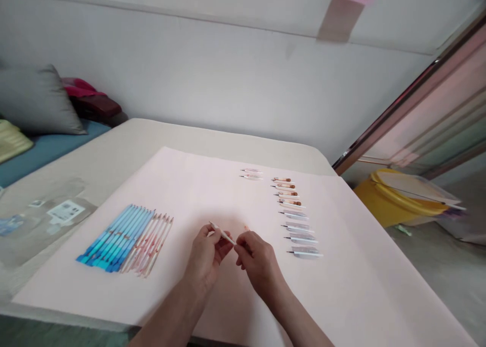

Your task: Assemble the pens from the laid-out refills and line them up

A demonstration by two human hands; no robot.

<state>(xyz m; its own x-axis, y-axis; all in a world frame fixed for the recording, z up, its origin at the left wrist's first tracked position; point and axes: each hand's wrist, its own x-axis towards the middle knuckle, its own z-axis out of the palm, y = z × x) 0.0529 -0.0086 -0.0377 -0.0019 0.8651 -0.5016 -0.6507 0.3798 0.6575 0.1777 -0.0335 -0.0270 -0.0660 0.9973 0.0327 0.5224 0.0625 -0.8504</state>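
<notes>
Left of held pen (227,237), blue pens (117,235), cushion (40,101)

Grey cushion (36,101), yellow tub (374,200).

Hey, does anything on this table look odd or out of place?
Nothing looks spilled. The clear plastic packaging seems stray: it lies at the left, off the pink sheet where the blue pen-like pieces sit in a tidy row.

On the desk (212,138), a row of pens (131,238) lies left of the held pen (224,235), a column of pens (299,228) right.
</notes>
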